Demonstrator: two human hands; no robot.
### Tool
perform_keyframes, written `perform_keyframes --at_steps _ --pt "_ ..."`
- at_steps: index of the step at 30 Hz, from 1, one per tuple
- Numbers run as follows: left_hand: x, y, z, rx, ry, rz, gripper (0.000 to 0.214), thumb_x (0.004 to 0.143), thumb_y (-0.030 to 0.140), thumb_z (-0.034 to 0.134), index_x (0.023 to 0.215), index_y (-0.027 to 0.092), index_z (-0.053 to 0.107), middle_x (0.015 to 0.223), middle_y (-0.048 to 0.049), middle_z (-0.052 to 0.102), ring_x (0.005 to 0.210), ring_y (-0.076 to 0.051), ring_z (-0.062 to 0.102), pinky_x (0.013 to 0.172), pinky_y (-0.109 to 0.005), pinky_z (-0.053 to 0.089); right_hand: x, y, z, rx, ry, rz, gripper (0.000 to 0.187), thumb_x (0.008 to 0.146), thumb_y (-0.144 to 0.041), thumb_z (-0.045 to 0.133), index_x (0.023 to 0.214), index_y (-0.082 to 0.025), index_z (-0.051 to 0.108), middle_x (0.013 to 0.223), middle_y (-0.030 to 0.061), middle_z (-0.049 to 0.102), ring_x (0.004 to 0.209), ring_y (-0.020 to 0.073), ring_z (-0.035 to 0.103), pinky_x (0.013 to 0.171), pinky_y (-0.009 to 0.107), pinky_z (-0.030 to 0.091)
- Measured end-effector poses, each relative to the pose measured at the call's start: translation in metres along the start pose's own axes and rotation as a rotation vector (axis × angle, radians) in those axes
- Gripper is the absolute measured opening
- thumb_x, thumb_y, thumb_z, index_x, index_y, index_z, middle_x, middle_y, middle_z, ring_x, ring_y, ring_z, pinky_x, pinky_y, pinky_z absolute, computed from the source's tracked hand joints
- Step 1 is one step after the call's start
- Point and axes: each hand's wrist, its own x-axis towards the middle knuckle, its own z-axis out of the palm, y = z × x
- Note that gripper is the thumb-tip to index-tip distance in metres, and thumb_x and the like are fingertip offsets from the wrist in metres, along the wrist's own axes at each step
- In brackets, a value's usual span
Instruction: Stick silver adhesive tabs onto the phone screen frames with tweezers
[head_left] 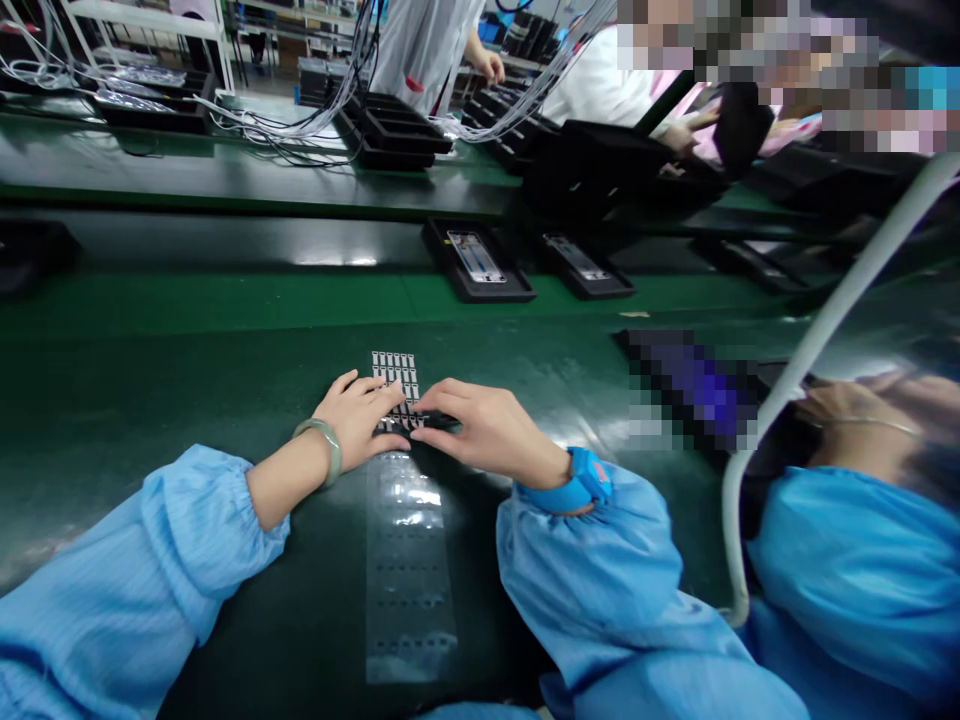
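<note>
A sheet of small metallic pieces in rows point(394, 362) lies on the green work surface in front of me. From its near side a clear plastic strip point(409, 570) with lines of small marks runs toward me. My left hand point(364, 408) rests on the sheet with fingers stretched out, a pale green bangle at its wrist. My right hand point(487, 425) wears a blue wrist strap point(581, 480). Its thumb and forefinger are bent together at the sheet's right edge, by a small dark thing that I cannot make out.
Black trays holding phone frames point(476, 257) point(577, 258) sit on the belt beyond. At right are a white curved tube point(832, 310) and a co-worker's blue sleeve point(862, 560). Cables point(300, 125) and black trays point(394, 130) crowd the far bench, where other people work.
</note>
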Motion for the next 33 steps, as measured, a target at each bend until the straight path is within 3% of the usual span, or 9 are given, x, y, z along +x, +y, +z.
perform_keyframes --at_steps 7,12,19,22,26,29,31,33 --pt "0.000 0.000 0.000 -0.001 0.004 -0.001 0.057 0.079 0.055 0.054 0.123 0.019 0.049 0.134 -0.0061 0.048 0.127 -0.025 0.036 0.107 -0.048 0.018 -0.008 0.008 0.009 -0.064 -0.051 0.024 0.019 0.084 -0.032 0.058 0.097 -0.020 0.063 0.098 0.0022 0.064 0.085 0.0166 0.062 0.067 0.026 0.046" --pt "0.000 0.001 0.000 -0.003 0.002 -0.002 0.052 0.080 0.054 0.053 0.119 0.019 0.053 0.134 -0.0060 0.048 0.126 -0.024 0.037 0.107 -0.047 0.018 -0.005 0.012 0.013 -0.034 0.000 0.035 0.018 0.088 -0.030 0.051 0.093 -0.020 0.065 0.094 0.0022 0.066 0.084 0.0161 0.062 0.069 0.026 0.046" --pt "0.000 -0.001 -0.002 -0.013 0.007 -0.007 0.048 0.080 0.052 0.054 0.118 0.022 0.054 0.133 -0.0040 0.049 0.126 -0.024 0.037 0.107 -0.048 0.019 -0.007 0.022 0.003 0.159 0.121 0.051 0.018 0.083 -0.035 0.058 0.095 -0.022 0.064 0.098 0.0014 0.065 0.086 0.0151 0.061 0.071 0.026 0.048" --pt "0.000 0.000 0.000 -0.015 0.018 -0.007 0.048 0.081 0.053 0.053 0.118 0.022 0.054 0.133 -0.0045 0.049 0.126 -0.025 0.037 0.106 -0.049 0.020 -0.008 0.024 -0.004 0.191 0.258 0.097 0.017 0.084 -0.034 0.057 0.092 -0.021 0.064 0.099 0.0038 0.065 0.086 0.0164 0.062 0.069 0.027 0.049" --pt "0.004 0.004 0.005 -0.015 0.056 -0.023 0.056 0.079 0.059 0.051 0.119 0.020 0.053 0.135 -0.0081 0.046 0.127 -0.028 0.035 0.106 -0.053 0.017 -0.006 0.027 -0.013 0.133 0.592 0.141 0.017 0.088 -0.029 0.051 0.087 -0.020 0.065 0.099 0.0075 0.065 0.093 0.0191 0.061 0.078 0.033 0.049" --pt "0.007 0.007 0.009 -0.012 0.087 -0.026 0.062 0.076 0.063 0.051 0.120 0.019 0.052 0.138 -0.0116 0.042 0.127 -0.028 0.034 0.107 -0.053 0.014 0.002 0.045 -0.021 0.028 0.792 0.214 0.019 0.089 -0.030 0.048 0.087 -0.020 0.065 0.098 0.0075 0.065 0.094 0.0197 0.060 0.082 0.035 0.048" --pt "0.008 0.008 0.009 -0.016 0.104 -0.023 0.066 0.075 0.064 0.052 0.122 0.019 0.051 0.139 -0.0122 0.040 0.128 -0.028 0.034 0.108 -0.051 0.016 0.014 0.069 -0.025 -0.086 0.756 0.272 0.020 0.089 -0.031 0.048 0.089 -0.020 0.065 0.097 0.0071 0.065 0.093 0.0200 0.060 0.082 0.034 0.048" --pt "0.006 0.008 0.008 -0.025 0.125 -0.026 0.067 0.075 0.064 0.052 0.124 0.019 0.049 0.140 -0.0117 0.039 0.129 -0.027 0.032 0.108 -0.050 0.017 0.031 0.100 -0.027 -0.249 0.555 0.382 0.021 0.088 -0.030 0.048 0.098 -0.021 0.064 0.105 0.0071 0.063 0.097 0.0219 0.059 0.080 0.034 0.047"
